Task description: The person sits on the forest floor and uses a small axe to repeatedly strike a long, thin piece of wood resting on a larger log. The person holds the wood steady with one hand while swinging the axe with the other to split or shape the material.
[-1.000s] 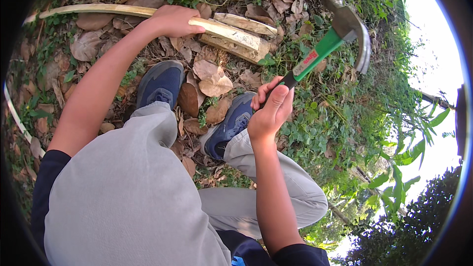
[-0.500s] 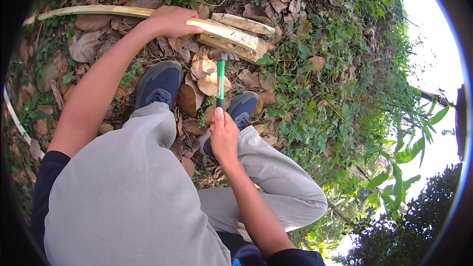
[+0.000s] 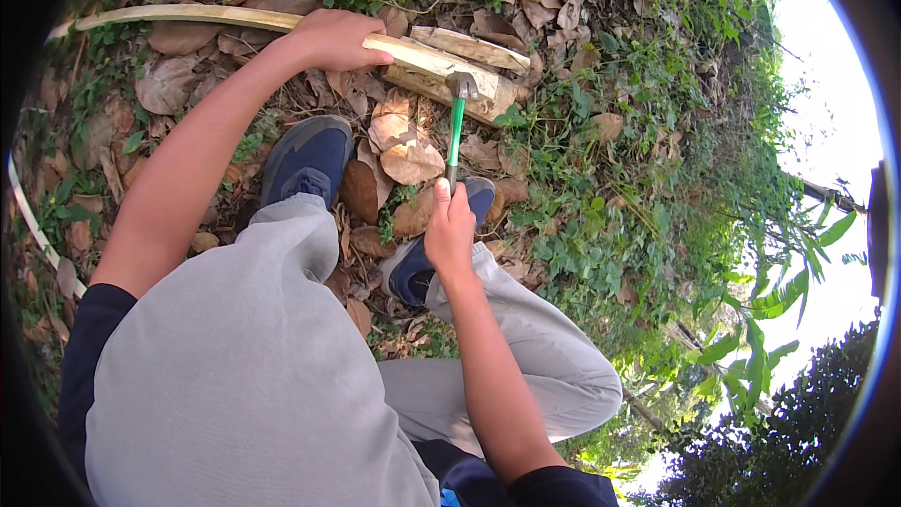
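My left hand (image 3: 340, 39) is wrapped round a long pale wooden strip (image 3: 197, 13), near its right end. That end lies over a thicker piece of wood (image 3: 488, 111) on the ground, and a shorter split piece (image 3: 474, 47) lies just behind it. In my right hand (image 3: 450, 230) is a hammer (image 3: 457, 127) with a green and black handle, gripped low with the thumb along it. The hammer's metal head is at the strip's right end; whether it touches the wood I cannot tell.
Dry brown leaves (image 3: 410, 158) and green ground plants (image 3: 601, 216) cover the ground. My blue shoes (image 3: 308, 161) are close below the wood. Another pale strip (image 3: 33, 221) curves along the far left. Taller leafy plants (image 3: 751, 347) stand at the right.
My right hand has moved the hammer up and to the right, bringing its head from below the wood to the strip's right end. My left hand keeps its hold.
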The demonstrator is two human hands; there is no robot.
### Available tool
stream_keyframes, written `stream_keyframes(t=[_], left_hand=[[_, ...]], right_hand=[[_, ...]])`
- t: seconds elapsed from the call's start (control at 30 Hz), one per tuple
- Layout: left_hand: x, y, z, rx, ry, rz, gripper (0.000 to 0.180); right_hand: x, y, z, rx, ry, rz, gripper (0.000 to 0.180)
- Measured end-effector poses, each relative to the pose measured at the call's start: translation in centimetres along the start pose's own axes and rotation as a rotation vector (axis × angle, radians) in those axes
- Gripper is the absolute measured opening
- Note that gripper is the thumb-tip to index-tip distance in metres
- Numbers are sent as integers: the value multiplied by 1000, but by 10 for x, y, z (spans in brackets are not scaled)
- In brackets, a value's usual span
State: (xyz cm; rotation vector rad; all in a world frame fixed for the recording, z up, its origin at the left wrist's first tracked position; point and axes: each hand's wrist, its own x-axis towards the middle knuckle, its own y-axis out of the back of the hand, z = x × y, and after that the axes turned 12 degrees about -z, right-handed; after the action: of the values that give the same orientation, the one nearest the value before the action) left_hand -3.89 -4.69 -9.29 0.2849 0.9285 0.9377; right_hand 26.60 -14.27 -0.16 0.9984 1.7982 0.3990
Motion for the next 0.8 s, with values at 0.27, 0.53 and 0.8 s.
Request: stream_keyframes(t=[0.27,0.53,0.8], left_hand=[[2,0,0,-9,-6,-6,52],[1,0,-2,13,4,-13,55],[2,2,3,2,0,-20,53]], right_hand=[[-47,-27,7,359,-262,-144,51],[-35,63,-103,586,295,107,46],[11,8,-9,212,101,57,47]])
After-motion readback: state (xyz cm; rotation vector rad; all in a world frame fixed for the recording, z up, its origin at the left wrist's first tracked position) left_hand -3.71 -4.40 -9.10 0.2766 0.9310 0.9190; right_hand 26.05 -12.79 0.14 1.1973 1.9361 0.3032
